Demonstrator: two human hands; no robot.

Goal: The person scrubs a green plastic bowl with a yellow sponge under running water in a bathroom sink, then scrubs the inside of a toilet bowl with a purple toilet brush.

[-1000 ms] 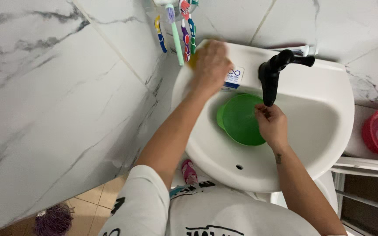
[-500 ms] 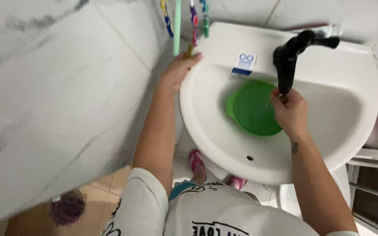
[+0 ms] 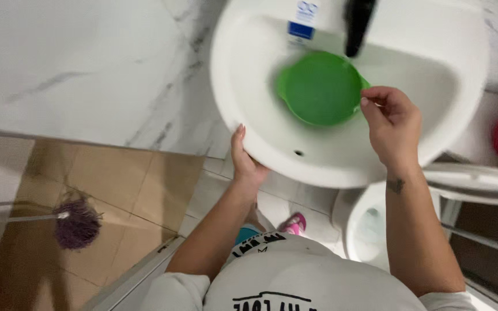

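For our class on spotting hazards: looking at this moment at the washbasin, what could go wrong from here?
1. The right hand holds the green bowl only by its rim, so the grip could slip and the bowl drop into the white basin.
2. The bowl sits under the black tap; water might splash out.
3. The left hand rests on the basin's edge, which may be slippery.

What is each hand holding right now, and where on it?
The right hand pinches the green bowl at its right rim. The left hand holds nothing; it rests on the sink at its front-left edge.
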